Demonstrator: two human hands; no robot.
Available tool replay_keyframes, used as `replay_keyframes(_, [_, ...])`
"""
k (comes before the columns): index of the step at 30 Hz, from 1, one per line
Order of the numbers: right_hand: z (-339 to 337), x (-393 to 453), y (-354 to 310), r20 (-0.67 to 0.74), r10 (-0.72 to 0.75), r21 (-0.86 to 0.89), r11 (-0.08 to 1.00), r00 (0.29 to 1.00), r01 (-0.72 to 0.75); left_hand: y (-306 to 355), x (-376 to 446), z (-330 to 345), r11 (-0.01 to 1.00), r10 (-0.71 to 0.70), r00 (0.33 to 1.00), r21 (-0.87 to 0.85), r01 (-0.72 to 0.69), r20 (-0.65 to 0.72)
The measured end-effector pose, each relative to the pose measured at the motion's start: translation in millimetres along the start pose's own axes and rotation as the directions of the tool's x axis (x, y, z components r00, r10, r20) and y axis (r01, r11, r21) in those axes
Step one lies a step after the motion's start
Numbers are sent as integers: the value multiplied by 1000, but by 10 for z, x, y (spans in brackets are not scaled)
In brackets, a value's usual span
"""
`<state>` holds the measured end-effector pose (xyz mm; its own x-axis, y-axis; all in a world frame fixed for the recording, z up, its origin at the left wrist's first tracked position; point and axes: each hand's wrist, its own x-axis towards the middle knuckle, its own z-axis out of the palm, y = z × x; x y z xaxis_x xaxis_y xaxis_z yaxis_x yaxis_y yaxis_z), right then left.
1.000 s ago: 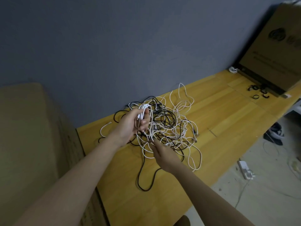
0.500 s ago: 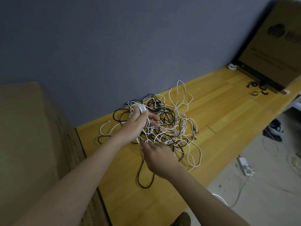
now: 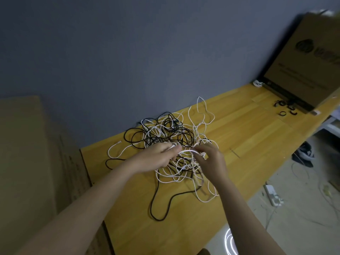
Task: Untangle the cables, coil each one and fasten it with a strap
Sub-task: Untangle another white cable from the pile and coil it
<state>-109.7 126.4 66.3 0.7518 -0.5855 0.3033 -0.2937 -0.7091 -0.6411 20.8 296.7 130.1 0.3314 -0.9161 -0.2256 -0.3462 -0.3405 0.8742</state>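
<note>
A tangle of thin white and black cables (image 3: 171,138) lies on the yellow wooden table (image 3: 239,129), close to the grey wall. My left hand (image 3: 156,157) hovers over the near side of the heap with its fingers pinched on a white cable (image 3: 185,150). My right hand (image 3: 211,161) is just to the right and pinches the same white strand, which runs short and taut between the two hands. A black cable loop (image 3: 158,203) trails toward the table's near edge. Several small black straps (image 3: 284,108) lie far right on the table.
A large cardboard box (image 3: 309,57) leans on the wall at the table's far right end. Another cardboard box (image 3: 36,162) stands against the table's left end. On the floor to the right lie a white power strip (image 3: 272,195), loose wires and a dark shoe (image 3: 303,153).
My left hand has dropped from holding a raised bunch of white loops down to the heap. My right hand moved right and up, and both hands now pinch one white strand.
</note>
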Motion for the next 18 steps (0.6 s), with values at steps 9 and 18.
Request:
replay_keyframes(9, [-50,5,202,213,365,325,848,906,-418,-148,71,-119,1000,3,982,-24,-7,-187])
replay_keyframes(18, [-180,-273,-301,230,87,483,855,969,-191,-270,203,-145,997,-71,836,-35,62,-543])
